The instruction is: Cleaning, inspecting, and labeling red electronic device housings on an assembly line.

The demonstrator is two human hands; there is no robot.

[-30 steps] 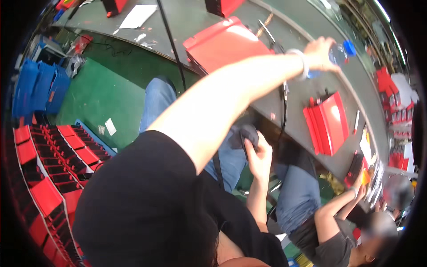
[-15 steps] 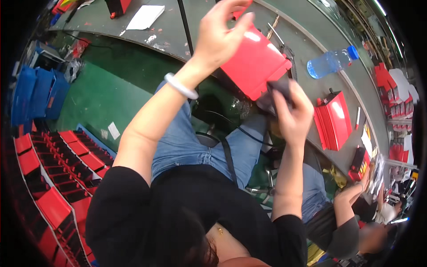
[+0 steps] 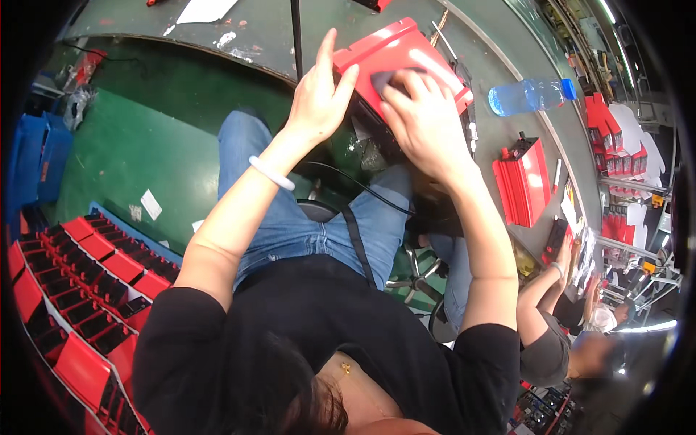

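A glossy red metal casing (image 3: 388, 49) with black sides sits at the table edge in front of me. My right hand (image 3: 428, 119) presses a dark grey cloth (image 3: 384, 82) onto its top face, fingers bent over the cloth. At the casing's left edge is my left hand (image 3: 319, 105), thumb and forefinger spread apart. Its thumb overlaps the edge; whether it touches the metal I cannot tell. The casing's underside is hidden.
A blue-capped plastic bottle (image 3: 525, 97) lies on the grey table beyond a second red casing (image 3: 523, 183). A co-worker's hand (image 3: 564, 250) is at the right. More red casings (image 3: 83, 366) fill a rack at lower left; blue bins (image 3: 54, 156) stand at far left.
My right hand has moved up and left, bringing the cloth from beside the casing's near corner onto its top. My left hand has come down to the left edge. The view has shifted slightly.
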